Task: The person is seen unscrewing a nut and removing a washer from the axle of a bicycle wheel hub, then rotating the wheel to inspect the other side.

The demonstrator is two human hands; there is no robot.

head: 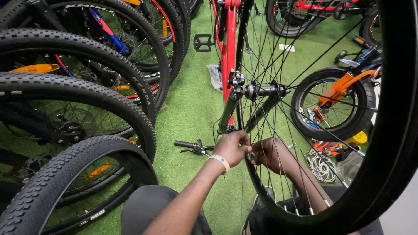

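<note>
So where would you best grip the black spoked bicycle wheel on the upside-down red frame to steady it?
Probably the black spoked wheel's tyre and rim at its near lower arc, from the left, outer side: the left hand is already there, while the right hand works behind thin, crowded spokes that offer little purchase.

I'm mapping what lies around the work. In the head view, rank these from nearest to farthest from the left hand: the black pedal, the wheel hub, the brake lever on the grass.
From the left hand:
1. Brake lever, on the grass just to its left.
2. Wheel hub, above it among the spokes.
3. Black pedal, far up beside the red frame.
</note>
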